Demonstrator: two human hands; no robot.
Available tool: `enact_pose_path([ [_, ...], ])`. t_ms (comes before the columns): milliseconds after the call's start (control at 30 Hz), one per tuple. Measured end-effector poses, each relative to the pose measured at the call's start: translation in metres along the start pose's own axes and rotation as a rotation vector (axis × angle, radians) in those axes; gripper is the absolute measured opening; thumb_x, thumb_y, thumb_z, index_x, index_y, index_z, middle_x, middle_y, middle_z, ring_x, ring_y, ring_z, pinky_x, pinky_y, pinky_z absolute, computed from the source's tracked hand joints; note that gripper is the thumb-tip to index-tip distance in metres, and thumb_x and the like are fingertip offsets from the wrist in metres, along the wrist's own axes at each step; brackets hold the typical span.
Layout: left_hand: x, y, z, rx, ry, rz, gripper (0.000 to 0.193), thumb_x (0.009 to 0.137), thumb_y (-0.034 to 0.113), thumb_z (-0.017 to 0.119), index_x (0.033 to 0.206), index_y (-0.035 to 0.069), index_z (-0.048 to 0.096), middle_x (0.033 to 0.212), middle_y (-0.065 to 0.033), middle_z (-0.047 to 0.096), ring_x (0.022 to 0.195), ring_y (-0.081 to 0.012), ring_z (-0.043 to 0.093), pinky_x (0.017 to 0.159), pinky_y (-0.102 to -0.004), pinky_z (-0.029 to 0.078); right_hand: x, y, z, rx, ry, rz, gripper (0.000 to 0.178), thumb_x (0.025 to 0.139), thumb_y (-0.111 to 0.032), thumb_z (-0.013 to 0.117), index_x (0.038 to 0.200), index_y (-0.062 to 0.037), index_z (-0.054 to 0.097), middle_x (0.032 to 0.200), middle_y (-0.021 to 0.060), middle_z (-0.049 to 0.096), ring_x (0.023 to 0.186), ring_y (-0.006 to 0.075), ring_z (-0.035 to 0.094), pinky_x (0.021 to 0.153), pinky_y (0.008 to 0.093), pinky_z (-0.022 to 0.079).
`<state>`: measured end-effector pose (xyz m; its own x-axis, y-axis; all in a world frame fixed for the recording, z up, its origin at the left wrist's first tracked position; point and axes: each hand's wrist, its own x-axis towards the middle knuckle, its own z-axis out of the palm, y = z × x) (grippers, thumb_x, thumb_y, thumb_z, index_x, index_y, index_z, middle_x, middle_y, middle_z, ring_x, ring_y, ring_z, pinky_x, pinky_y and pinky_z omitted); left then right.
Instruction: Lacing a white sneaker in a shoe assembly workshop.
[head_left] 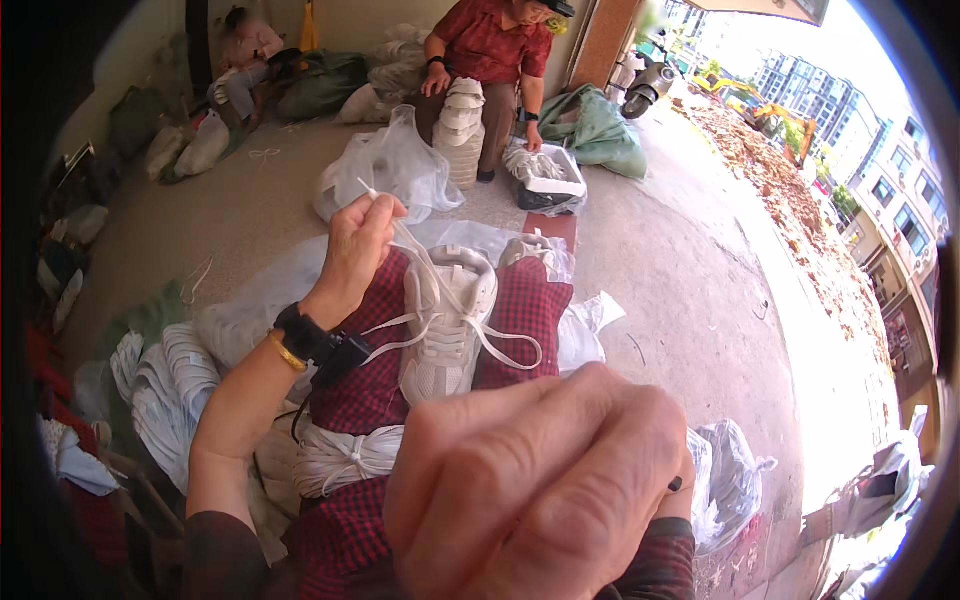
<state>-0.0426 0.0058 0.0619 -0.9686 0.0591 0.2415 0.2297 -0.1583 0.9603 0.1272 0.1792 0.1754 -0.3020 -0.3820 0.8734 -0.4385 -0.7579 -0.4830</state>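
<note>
A cream sneaker (440,345) lies between my thighs on checked dark red cloth, its toe towards me. Pinched in my left hand (360,245), above the shoe's left side, is a white shoelace (420,255); its tip sticks up past my fingers and its other part runs down to the sneaker. More lace loops out on both sides of the shoe. My right hand (545,480) is curled closed very near the camera; whatever its fingers may hold is hidden. On my lap rests a tied bundle of white laces (345,460), partly behind the right hand.
Another light shoe (528,250) shows beyond my right knee. Ahead, a seated person in red (490,50) has a hand at a black-and-white box of laces (550,185), beside stacked pale shoe parts (460,140). Clear plastic bags (385,170) and striped white bundles (170,390) lie around.
</note>
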Motion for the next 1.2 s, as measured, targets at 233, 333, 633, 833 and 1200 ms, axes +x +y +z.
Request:
enact_pose_path([
  [233,-0.002,-0.036,0.006,0.057,-0.057,-0.040,0.029,0.103,0.029,0.051,0.095,0.003,0.063,0.065,0.0091,0.041,0.054,0.0002,0.033,0.047,-0.0190,0.027,0.004,-0.013,0.019,0.083,0.194,-0.103,0.013,0.095,-0.012,0.065,0.097,-0.0001,0.070,0.086,0.0147,0.068,0.068,0.0224,0.061,0.062,0.0330,0.050],
  [333,0.001,-0.030,0.000,0.027,-0.121,-0.061,0.029,0.103,0.029,0.051,0.095,0.003,0.063,0.065,0.0095,0.040,0.054,-0.0003,0.032,0.047,-0.0196,0.027,0.003,-0.013,0.019,0.100,0.150,-0.088,0.013,0.095,-0.012,0.065,0.097,-0.0002,0.071,0.086,0.0147,0.068,0.068,0.0229,0.062,0.062,0.0334,0.050],
  [633,-0.004,-0.031,0.000,0.096,-0.129,-0.082,0.030,0.104,0.028,0.050,0.092,0.004,0.062,0.064,0.0089,0.041,0.057,-0.0018,0.036,0.051,-0.0210,0.032,0.014,-0.006,0.030,0.099,-0.039,-0.056,0.014,0.095,-0.013,0.065,0.097,-0.0006,0.071,0.086,0.0146,0.069,0.069,0.0243,0.063,0.062,0.0344,0.050],
  [833,-0.002,-0.031,0.003,0.082,-0.132,-0.069,0.030,0.103,0.027,0.049,0.091,0.003,0.062,0.066,0.0077,0.043,0.057,-0.0024,0.037,0.052,-0.0208,0.033,0.032,-0.005,0.028,0.079,-0.163,-0.019,0.014,0.095,-0.013,0.065,0.097,-0.0008,0.071,0.086,0.0145,0.069,0.069,0.0252,0.063,0.062,0.0352,0.050],
  [1200,-0.001,-0.041,0.001,0.078,-0.144,-0.053,0.030,0.104,0.027,0.048,0.092,0.003,0.063,0.066,0.0062,0.047,0.058,-0.0024,0.041,0.053,-0.0209,0.035,0.025,0.004,0.042,0.049,-0.350,0.066,0.015,0.096,-0.014,0.065,0.098,-0.0013,0.072,0.086,0.0144,0.069,0.070,0.0269,0.065,0.062,0.0365,0.051],
])
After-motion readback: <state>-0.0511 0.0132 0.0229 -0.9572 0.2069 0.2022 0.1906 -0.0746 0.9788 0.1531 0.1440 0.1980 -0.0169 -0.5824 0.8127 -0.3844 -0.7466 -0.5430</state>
